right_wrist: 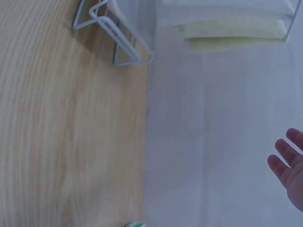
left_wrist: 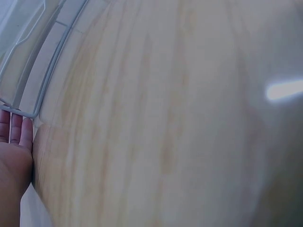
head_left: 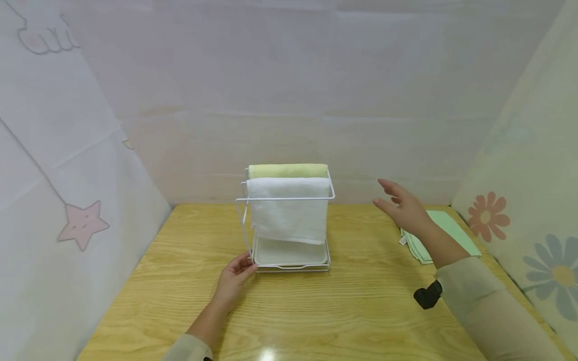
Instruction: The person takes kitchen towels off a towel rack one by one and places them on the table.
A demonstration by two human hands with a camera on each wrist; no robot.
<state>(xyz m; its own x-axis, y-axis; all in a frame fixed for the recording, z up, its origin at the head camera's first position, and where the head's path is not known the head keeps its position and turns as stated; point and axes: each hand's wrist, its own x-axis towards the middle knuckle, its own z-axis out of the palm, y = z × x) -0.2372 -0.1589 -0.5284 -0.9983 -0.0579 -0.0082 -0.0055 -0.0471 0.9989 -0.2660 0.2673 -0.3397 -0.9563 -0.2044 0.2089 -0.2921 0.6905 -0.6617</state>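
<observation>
A white wire towel rack (head_left: 285, 199) stands mid-table. Over its upper bars hang a white towel (head_left: 289, 215) and, behind that, a pale yellow towel (head_left: 289, 171); a shallow white tray (head_left: 291, 252) fills the base. My left hand (head_left: 233, 280) grips the rack's front left bottom corner between thumb and fingers; in the left wrist view its fingertips (left_wrist: 16, 124) meet the wire. Off to the rack's right, my right hand (head_left: 405, 210) is raised in the air, holding nothing, its fingers (right_wrist: 287, 152) spread apart in the right wrist view.
A folded light green towel (head_left: 451, 231) with a small white tag lies on the table's right side, partly behind my right forearm. White cloth walls (head_left: 316, 115) enclose the wooden table (head_left: 356, 301) at the back and both sides. A black band hangs at my right sleeve.
</observation>
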